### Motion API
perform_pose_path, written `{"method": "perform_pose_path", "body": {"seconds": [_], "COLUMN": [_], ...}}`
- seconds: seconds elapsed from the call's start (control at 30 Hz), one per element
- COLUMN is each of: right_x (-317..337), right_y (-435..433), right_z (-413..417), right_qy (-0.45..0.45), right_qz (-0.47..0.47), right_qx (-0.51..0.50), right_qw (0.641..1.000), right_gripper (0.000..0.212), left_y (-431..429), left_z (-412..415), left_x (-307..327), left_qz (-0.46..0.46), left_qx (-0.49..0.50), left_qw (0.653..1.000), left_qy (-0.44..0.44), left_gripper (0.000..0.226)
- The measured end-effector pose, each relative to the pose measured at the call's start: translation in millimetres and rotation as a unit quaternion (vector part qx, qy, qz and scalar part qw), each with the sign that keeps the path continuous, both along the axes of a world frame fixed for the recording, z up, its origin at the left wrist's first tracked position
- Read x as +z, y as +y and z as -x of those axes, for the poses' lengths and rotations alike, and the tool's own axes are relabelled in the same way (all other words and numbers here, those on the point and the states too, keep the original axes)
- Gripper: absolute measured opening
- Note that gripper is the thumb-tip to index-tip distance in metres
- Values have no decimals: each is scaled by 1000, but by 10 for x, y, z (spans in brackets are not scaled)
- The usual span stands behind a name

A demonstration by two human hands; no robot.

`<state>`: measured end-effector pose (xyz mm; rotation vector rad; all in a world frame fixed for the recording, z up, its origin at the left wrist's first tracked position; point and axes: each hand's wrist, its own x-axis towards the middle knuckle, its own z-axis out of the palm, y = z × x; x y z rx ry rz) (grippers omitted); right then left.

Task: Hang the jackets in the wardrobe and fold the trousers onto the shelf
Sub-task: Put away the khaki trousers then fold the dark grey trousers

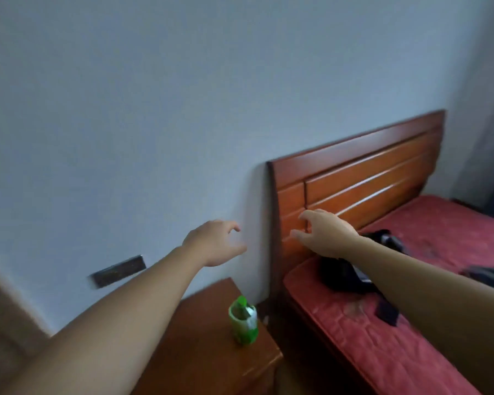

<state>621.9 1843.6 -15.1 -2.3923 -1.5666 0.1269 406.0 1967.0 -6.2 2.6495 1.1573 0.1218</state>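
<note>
Dark clothing [343,273] lies heaped on the red mattress [388,340] near the headboard, partly hidden by my right forearm. A second dark garment [489,276] shows at the right edge. My right hand [324,233] reaches out above the heap, fingers apart and holding nothing, in front of the wooden headboard [362,172]. My left hand [216,242] is stretched toward the bare wall, fingers loosely curled and empty. No wardrobe or shelf is in view.
A wooden bedside table [200,337] stands left of the bed with a green packet [243,320] on it. A dark socket plate [117,270] sits low on the pale wall. The picture is blurred.
</note>
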Motion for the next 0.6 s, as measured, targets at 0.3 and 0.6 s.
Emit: {"method": "perform_pose_path", "body": {"seconds": [0.3, 0.6], "right_x": [-674, -1109], "right_y": [-2442, -4527], "right_z": [-849, -1492], "right_qy": [69, 133], "right_qz": [99, 102], "right_qx": [-285, -436], "right_qw": [951, 884], "right_gripper": [64, 67], "left_y": [-1366, -3144], "left_z": [-1779, -3092], "left_x": [-663, -940], "left_qz": [32, 74], "left_qx": [-226, -339], "left_qw": [972, 936], "left_qy": [64, 65], "left_gripper": [56, 51]}}
